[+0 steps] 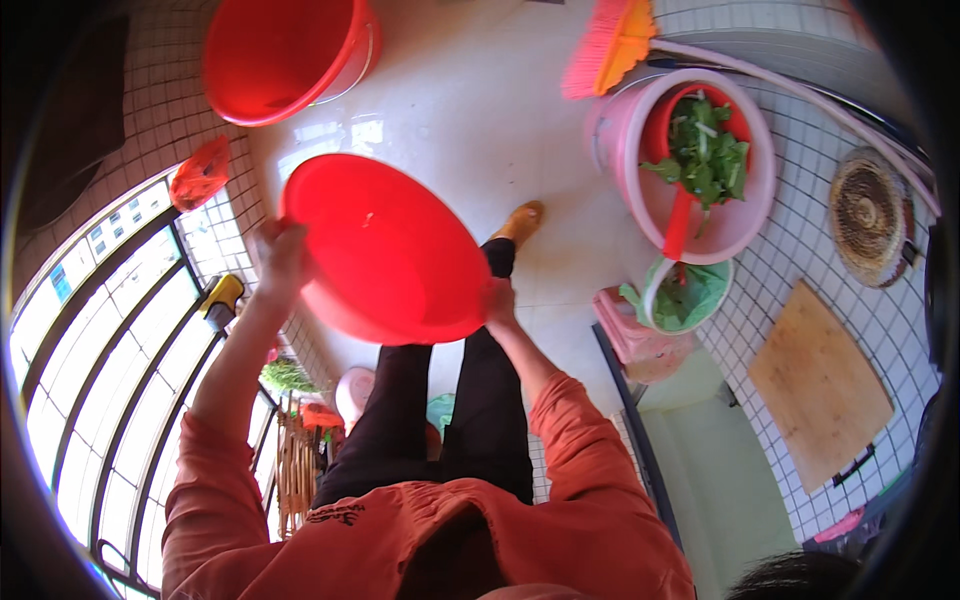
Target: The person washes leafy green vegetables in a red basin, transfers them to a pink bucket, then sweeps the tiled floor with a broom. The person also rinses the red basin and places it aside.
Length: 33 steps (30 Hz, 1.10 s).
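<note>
Between my two hands I carry a red plastic basin (382, 247), raised above the floor and tilted so its inside faces up toward me. My left hand (282, 259) grips the rim on the left side. On the opposite rim my right hand (498, 306) has hold, a little blurred. A small pale spot shows on the basin's inner wall; I see nothing else in it. Beyond the basin, at the top left, stands a large red bucket (281, 56) with a wire handle.
A pink bucket (754, 225) holds a red dipper (677, 225) with leafy greens (709, 150). Beside it is a green-lined bin (694, 300). A broom (611, 49), a round woven mat (868, 217) and a wooden cutting board (821, 386) are on the right. Window bars (112, 352) run along the left.
</note>
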Tool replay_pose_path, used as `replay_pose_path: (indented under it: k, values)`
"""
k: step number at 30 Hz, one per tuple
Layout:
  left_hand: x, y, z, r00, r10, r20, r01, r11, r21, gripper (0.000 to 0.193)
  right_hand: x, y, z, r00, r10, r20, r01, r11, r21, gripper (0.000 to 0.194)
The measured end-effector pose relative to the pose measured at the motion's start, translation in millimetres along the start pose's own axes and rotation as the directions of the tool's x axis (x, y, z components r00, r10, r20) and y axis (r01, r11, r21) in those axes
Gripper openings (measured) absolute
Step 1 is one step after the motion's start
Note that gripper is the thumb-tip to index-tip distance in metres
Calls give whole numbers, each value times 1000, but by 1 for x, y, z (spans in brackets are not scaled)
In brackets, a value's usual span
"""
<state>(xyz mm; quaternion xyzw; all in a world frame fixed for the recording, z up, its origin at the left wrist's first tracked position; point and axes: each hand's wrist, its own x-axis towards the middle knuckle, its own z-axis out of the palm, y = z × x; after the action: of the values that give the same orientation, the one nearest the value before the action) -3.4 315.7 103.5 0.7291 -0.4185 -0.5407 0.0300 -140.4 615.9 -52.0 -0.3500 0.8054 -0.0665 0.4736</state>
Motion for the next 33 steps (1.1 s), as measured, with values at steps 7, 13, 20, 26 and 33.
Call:
replay_pose_path:
  k: [7,13,20,26,33]
  values:
    - [-50,-1,-83,976,95,-194,-151,941,-304,9,68,4,-279,964,-24,-265,-100,889,-446,21]
    - [-102,14,-72,935,-110,-337,-35,916,-399,11,106,30,-544,896,-159,-414,-380,206,-902,27]
    - [-148,-52,-86,772,-260,-580,-78,867,-492,9,133,90,-624,971,-126,-202,-151,330,-932,22]
    - [-187,-116,-106,630,-363,-687,-39,868,-495,15,93,6,-600,985,-142,-98,-46,332,-942,28]
    - [-228,-180,-117,558,-334,-760,12,919,-395,13,52,-36,-468,964,-136,229,261,653,-711,22]
